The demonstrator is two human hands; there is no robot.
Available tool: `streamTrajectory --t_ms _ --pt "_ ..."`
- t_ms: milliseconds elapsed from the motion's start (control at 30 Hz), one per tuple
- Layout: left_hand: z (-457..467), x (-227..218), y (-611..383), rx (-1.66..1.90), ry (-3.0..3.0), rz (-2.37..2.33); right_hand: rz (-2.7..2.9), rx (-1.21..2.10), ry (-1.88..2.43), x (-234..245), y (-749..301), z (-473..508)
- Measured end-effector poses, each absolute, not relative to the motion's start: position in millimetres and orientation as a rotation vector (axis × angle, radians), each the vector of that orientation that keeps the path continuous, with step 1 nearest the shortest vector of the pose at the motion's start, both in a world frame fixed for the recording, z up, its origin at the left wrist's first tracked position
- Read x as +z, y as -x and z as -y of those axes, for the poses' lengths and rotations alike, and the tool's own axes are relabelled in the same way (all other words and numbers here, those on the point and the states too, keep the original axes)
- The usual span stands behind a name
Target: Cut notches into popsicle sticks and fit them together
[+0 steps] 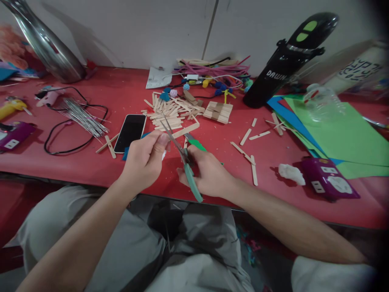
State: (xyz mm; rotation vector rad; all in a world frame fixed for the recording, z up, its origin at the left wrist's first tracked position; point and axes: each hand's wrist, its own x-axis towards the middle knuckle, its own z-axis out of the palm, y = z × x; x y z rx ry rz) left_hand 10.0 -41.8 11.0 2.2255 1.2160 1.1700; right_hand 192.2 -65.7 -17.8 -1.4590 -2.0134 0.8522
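Note:
My right hand [209, 170] is wrapped round a pair of scissors [190, 178] with green handles. Their blades are parted and point up and to the left, towards my left hand [146, 158]. Thumb and fingers of that hand are pinched together beside the blades; what they hold is too small to make out, though a bit of white shows just below. A green utility knife [197, 142] lies behind the scissors. Close by is a heap of wooden craft sticks [170, 109], and a small bundle of sticks [218, 112] sits to its right.
A phone [130, 133] lies left of the heap, near a bunch of metal wires [86, 117]. Loose sticks [245, 136] are scattered to the right. Further right are green paper sheets [358, 138], a purple power socket [330, 178] and a black bottle [270, 77].

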Motion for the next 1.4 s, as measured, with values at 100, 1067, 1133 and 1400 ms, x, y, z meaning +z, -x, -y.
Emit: streamTrajectory --t_ms 100,1067,1133,1400 --pt "42.1 11.4 -9.6 1.160 -2.255 -1.227 2.011 0.828 1.440 -19.0 -192.4 66.2" --pt "41.3 10.6 -8.9 1.141 -2.208 -1.211 1.934 0.873 1.307 -26.2 -189.8 66.9" --pt "41.4 9.9 -8.9 1.147 -2.213 -1.208 1.942 0.853 1.318 -25.5 -190.3 67.0" --pt "41.5 9.7 -10.0 1.149 -2.216 -1.214 1.945 0.832 1.324 -26.0 -190.8 67.6"
